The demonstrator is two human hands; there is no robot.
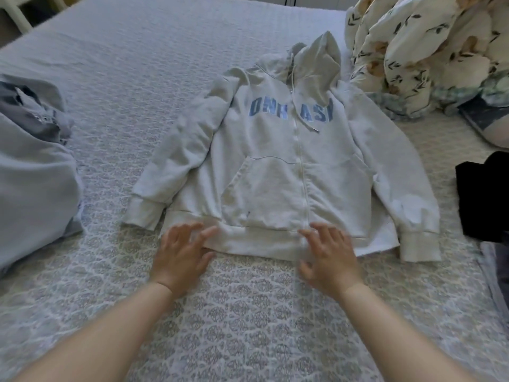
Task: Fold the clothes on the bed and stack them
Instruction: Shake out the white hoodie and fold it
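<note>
A pale grey zip hoodie (275, 172) with blue letters across the chest lies flat and face up in the middle of the bed (137, 78), hood pointing away, both sleeves spread down along its sides. My left hand (181, 252) hovers at the hoodie's bottom hem on the left, fingers spread and relaxed, the fingertips just over the hem. My right hand (329, 255) is at the hem near the zip, fingers also spread and holding nothing. Both hands are a little blurred.
A heap of grey and light blue clothes (33, 166) lies at the left edge. A floral duvet (418, 51) is bunched at the back right. A black garment (482, 197) sits at the right edge, with more grey fabric (495, 271) below it.
</note>
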